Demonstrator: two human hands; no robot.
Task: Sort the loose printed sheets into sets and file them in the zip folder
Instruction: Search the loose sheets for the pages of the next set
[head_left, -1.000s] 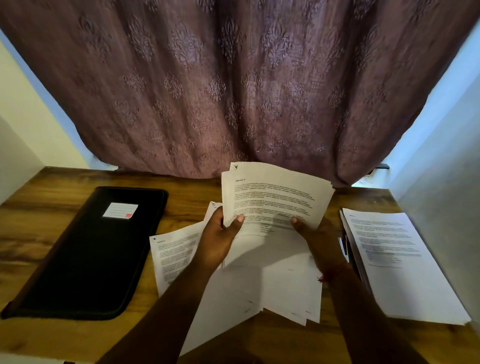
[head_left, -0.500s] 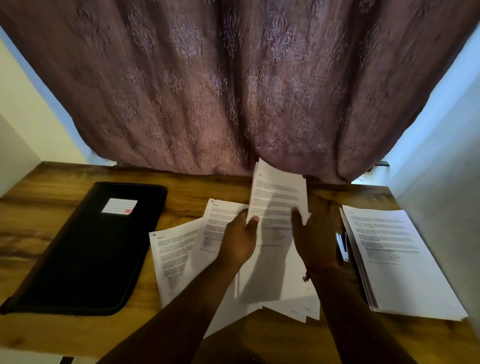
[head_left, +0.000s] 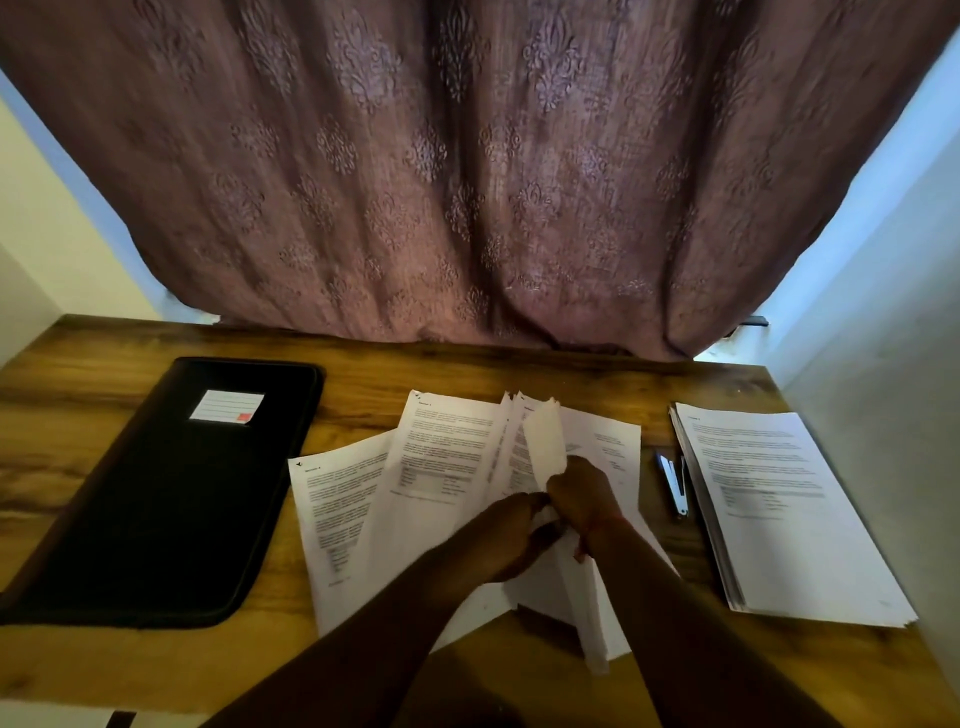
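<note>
While a curled sheet (head_left: 543, 447) is pinched at frame centre between left hand (head_left: 511, 535) and right hand (head_left: 582, 499), likely for sorting, the zip folder (head_left: 171, 493) is left closed.

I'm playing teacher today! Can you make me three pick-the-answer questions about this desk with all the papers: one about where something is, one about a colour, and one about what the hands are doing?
1. Where is the stapler?
A. On the folder
B. Between the loose sheets and the neat stack
C. In a hand

2. What colour is the zip folder?
A. Black
B. Red
C. White

3. What are both hands doing?
A. Resting flat
B. Zipping the folder
C. Holding sheets

Answers:
1 B: it lies beside the neat stack.
2 A: black, with a pale label.
3 C: the left hand and right hand grip the loose sheets.
</note>
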